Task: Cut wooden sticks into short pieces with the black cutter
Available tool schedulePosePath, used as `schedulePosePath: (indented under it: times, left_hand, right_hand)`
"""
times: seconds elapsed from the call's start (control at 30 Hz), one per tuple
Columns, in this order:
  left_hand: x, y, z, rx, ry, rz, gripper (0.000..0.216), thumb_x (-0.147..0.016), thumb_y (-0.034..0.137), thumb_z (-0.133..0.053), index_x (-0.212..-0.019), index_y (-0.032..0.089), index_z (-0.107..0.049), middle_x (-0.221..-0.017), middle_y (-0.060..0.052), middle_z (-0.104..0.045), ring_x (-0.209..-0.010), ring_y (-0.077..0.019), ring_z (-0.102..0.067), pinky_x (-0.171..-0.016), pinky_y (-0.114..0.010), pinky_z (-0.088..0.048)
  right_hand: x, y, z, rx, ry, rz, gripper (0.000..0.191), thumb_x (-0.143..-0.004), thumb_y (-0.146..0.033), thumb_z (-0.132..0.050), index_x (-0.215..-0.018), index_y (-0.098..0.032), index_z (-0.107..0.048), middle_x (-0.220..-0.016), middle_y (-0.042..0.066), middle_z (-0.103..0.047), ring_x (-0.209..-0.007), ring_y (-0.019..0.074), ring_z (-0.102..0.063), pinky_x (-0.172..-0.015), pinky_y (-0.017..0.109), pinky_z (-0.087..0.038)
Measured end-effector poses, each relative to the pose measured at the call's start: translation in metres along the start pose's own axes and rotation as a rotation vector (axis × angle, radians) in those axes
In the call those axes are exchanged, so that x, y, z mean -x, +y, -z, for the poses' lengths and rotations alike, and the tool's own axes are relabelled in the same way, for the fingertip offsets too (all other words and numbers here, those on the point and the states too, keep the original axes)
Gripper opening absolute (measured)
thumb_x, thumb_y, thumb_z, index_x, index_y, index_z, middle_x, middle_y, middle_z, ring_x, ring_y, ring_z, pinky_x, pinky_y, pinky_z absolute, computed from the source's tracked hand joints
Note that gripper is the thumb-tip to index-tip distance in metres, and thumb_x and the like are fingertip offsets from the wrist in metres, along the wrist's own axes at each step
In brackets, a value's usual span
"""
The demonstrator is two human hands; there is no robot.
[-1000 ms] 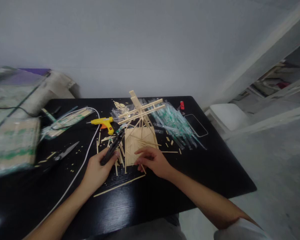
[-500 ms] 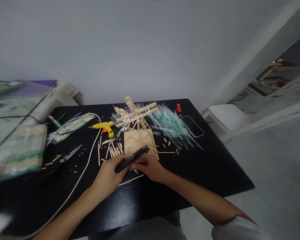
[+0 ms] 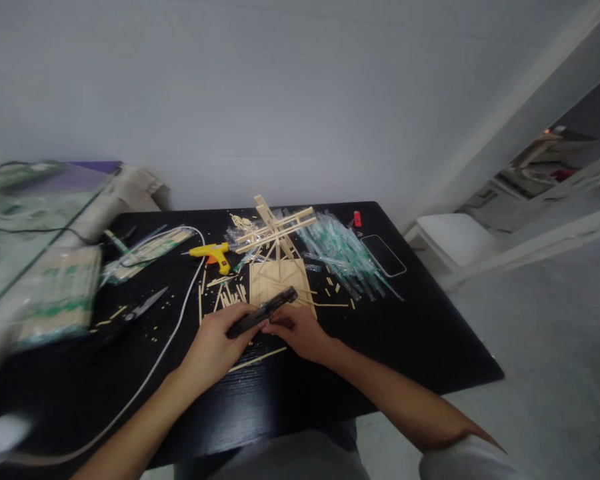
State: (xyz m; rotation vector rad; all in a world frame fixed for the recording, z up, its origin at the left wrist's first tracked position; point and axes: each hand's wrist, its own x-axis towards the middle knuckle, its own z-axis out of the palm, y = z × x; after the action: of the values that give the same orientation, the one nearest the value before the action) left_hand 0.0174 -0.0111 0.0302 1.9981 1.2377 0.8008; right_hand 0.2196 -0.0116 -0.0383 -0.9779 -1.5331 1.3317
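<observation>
Grey wall (image 3: 290,100) backs a black bench (image 3: 405,347), with a stick structure (image 3: 277,236) standing toward the far edge. Nearer the front edge, the left hand (image 3: 219,339) grips a dark tool (image 3: 263,313); the right hand (image 3: 304,335) curls beside it, its contents hidden. Probably trimming, it calls for steady alignment.

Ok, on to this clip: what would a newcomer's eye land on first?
Probably the pale stick model with crossed arms, standing toward the back of the black table, and the bright yellow glue gun lying to its left. Next, the black tool in the grip of the left hand at the front, and the heap of green-and-clear wrappers right of the model.
</observation>
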Motion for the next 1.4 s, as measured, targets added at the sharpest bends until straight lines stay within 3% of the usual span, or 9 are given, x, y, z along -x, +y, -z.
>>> schedulePosePath:
  times: [0.17,0.3,0.47,0.7,1.0,1.17,1.4]
  left_hand:
    - [0.006,-0.004,-0.009,-0.035,0.042,-0.061,0.013,-0.091,0.025,-0.065,-0.101,0.022,-0.073,-0.090,-0.001,-0.077,-0.079,-0.0160,-0.071,-0.075,-0.025,-0.054]
    - [0.009,-0.005,-0.012,-0.029,0.039,-0.108,0.015,-0.091,0.020,-0.062,-0.102,0.022,-0.072,-0.092,-0.001,-0.078,-0.081,-0.0160,-0.072,-0.077,-0.025,-0.055]
    - [0.009,-0.005,-0.012,-0.044,0.047,-0.134,0.019,-0.089,0.017,-0.062,-0.104,0.022,-0.072,-0.094,-0.002,-0.078,-0.084,-0.0169,-0.073,-0.079,-0.025,-0.056]
    - [0.008,0.000,-0.012,-0.031,0.023,-0.100,0.018,-0.089,0.020,-0.061,-0.102,0.022,-0.072,-0.094,-0.003,-0.078,-0.085,-0.0186,-0.074,-0.079,-0.028,-0.057]
    - [0.009,-0.008,-0.023,0.038,0.078,-0.012,0.020,-0.087,0.029,-0.070,-0.106,0.023,-0.071,-0.098,-0.001,-0.080,-0.085,-0.0170,-0.074,-0.079,-0.025,-0.056]
    - [0.011,-0.009,-0.025,0.090,0.112,0.018,0.020,-0.086,0.033,-0.072,-0.101,0.020,-0.070,-0.091,0.000,-0.079,-0.079,-0.0156,-0.073,-0.075,-0.023,-0.055]
    - [0.009,-0.008,-0.018,0.011,0.079,0.016,0.022,-0.088,0.038,-0.069,-0.102,0.021,-0.069,-0.093,-0.002,-0.078,-0.081,-0.0174,-0.073,-0.076,-0.025,-0.056]
  right_hand:
    - [-0.002,0.000,0.007,0.270,-0.059,0.107,0.008,-0.089,-0.023,-0.076,-0.095,-0.019,-0.078,-0.084,0.002,-0.079,-0.073,0.0176,-0.072,-0.070,0.025,-0.053]
    - [-0.004,0.001,0.015,0.468,-0.098,0.251,0.007,-0.088,-0.024,-0.078,-0.094,-0.020,-0.081,-0.089,0.003,-0.081,-0.081,0.0190,-0.074,-0.075,0.025,-0.052]
    - [-0.004,0.006,0.016,0.554,-0.080,0.285,0.008,-0.088,-0.027,-0.079,-0.091,-0.020,-0.081,-0.087,0.004,-0.081,-0.082,0.0193,-0.074,-0.077,0.025,-0.052]
    - [-0.004,0.007,0.015,0.537,-0.103,0.243,0.014,-0.089,-0.034,-0.077,-0.088,-0.020,-0.080,-0.085,0.004,-0.080,-0.081,0.0204,-0.073,-0.075,0.027,-0.051]
    - [-0.004,0.005,0.013,0.491,-0.097,0.156,0.008,-0.087,-0.029,-0.079,-0.090,-0.022,-0.079,-0.087,0.004,-0.080,-0.080,0.0210,-0.073,-0.075,0.028,-0.052]
    - [-0.002,0.004,0.011,0.360,-0.098,0.064,0.027,-0.081,-0.018,-0.084,-0.106,-0.025,-0.076,-0.086,0.000,-0.080,-0.075,0.0195,-0.073,-0.073,0.027,-0.052]
    - [-0.002,0.006,0.010,0.338,-0.074,0.016,0.031,-0.080,-0.018,-0.084,-0.108,-0.023,-0.072,-0.082,-0.001,-0.078,-0.074,0.0196,-0.072,-0.074,0.028,-0.053]
